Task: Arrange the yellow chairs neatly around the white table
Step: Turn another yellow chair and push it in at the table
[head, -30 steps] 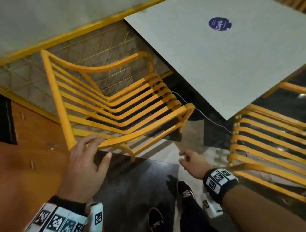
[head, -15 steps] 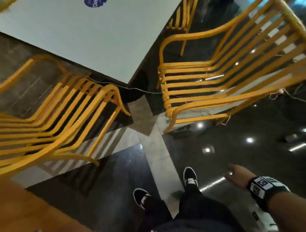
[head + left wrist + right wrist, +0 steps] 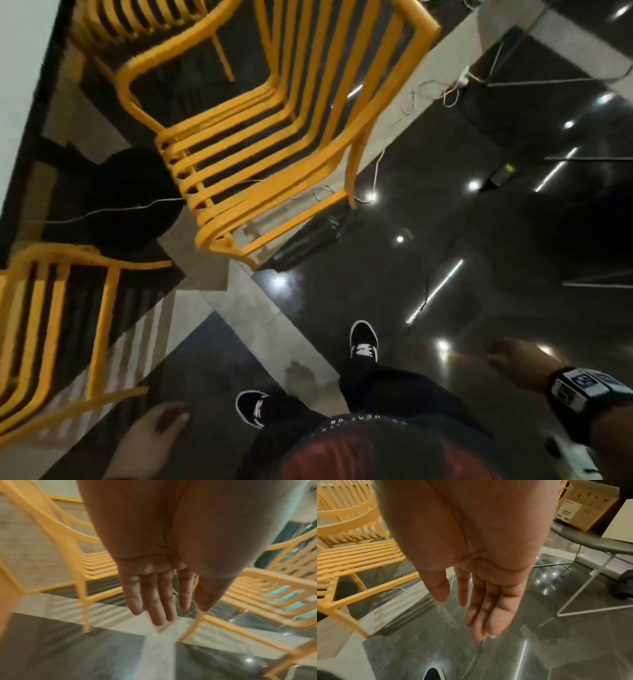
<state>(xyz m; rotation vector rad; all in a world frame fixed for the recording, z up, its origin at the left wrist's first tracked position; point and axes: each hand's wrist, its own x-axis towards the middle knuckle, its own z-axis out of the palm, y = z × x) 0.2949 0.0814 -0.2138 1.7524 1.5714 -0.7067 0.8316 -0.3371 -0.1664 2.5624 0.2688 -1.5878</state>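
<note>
A yellow slatted chair (image 3: 270, 144) stands ahead of me on the dark floor, beside the white table (image 3: 20, 68) whose edge shows at the far left. A second yellow chair (image 3: 51, 329) sits at the left, close to my left hand (image 3: 154, 435), which hangs open below it and touches nothing. My right hand (image 3: 513, 363) hangs open at the right, well clear of both chairs. In the left wrist view my straight fingers (image 3: 154, 601) point at the floor between the two chairs (image 3: 56, 531) (image 3: 267, 595). In the right wrist view the fingers (image 3: 488, 608) hang empty beside a chair (image 3: 359, 555).
White cables (image 3: 435, 92) trail over the floor behind the chair ahead, and a thin cable (image 3: 424, 298) runs near my feet (image 3: 363, 342). A grey chair on a white wire frame (image 3: 590, 545) and a cardboard box (image 3: 583, 504) stand to the right.
My left hand has let go of the left chair and dropped to my side. My view has swung right toward the second chair, and I have stepped that way. The right hand hangs lower.
</note>
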